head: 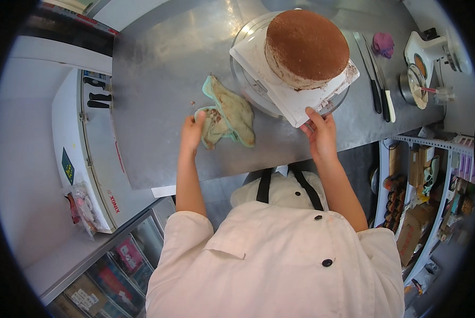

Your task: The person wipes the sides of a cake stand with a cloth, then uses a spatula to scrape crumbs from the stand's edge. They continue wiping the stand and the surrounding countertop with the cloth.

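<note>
A round cake (307, 47) dusted with brown powder stands on a square white board (277, 93). Beneath the board is a round cake turntable (243, 75), partly covered by it. My right hand (320, 129) grips the board's near corner, thumb on top and fingers below. Brown powder is scattered on the board's right side. My left hand (193, 129) pinches the left edge of a pale green cloth (233, 113) with a mint border. The cloth lies crumpled on the metal table and bears brown smears. A small brown crumb sits just beyond it.
On the stainless steel table (158, 91), long knives (374, 87) lie right of the turntable. Beyond them are a purple crumpled cloth (383, 44), a metal bowl (411, 91) and a white scale (418, 51). Shelves (414, 190) stand at right; knives hang at left (98, 97).
</note>
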Motion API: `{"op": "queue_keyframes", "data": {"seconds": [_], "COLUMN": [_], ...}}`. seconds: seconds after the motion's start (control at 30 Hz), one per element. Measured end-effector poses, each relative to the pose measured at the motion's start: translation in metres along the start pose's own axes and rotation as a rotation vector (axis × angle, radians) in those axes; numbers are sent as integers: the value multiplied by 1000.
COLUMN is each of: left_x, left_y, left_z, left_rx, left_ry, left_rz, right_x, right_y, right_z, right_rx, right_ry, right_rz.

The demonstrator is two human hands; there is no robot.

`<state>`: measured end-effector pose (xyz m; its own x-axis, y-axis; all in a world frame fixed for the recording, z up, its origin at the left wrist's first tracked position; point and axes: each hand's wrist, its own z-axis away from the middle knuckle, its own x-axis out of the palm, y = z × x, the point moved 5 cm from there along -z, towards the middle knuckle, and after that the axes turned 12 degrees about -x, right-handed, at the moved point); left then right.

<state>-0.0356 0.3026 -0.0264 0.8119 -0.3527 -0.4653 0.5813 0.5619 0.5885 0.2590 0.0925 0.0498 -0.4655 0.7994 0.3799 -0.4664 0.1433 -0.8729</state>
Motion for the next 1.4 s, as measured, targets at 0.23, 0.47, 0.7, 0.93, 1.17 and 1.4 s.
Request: {"op": "queue_keyframes", "data": {"seconds": [0.23, 0.47, 0.7, 0.93, 1.17, 1.4], "left_x": [-6, -13, -41, 35, 65, 97], "left_y": [31, 28, -29, -53, -53, -66], "left_z": [32, 2, -10, 50, 59, 60], "left_rx": [338, 346, 208, 116, -62, -548], "left_ry": [-299, -97, 298, -106, -46, -370], "left_rz": [305, 673, -168, -365, 272, 1341], "right_x": [-5, -8, -7, -7, -6, -8], "right_y": [2, 3, 0, -1, -2, 4], "right_z": [-2, -4, -4, -3, -2, -3], "right_rx": [13, 21, -6, 7, 2, -7], "right_ry": [36, 36, 8, 35, 10, 44], "right_rz": [28, 33, 15, 44, 36, 29]}}
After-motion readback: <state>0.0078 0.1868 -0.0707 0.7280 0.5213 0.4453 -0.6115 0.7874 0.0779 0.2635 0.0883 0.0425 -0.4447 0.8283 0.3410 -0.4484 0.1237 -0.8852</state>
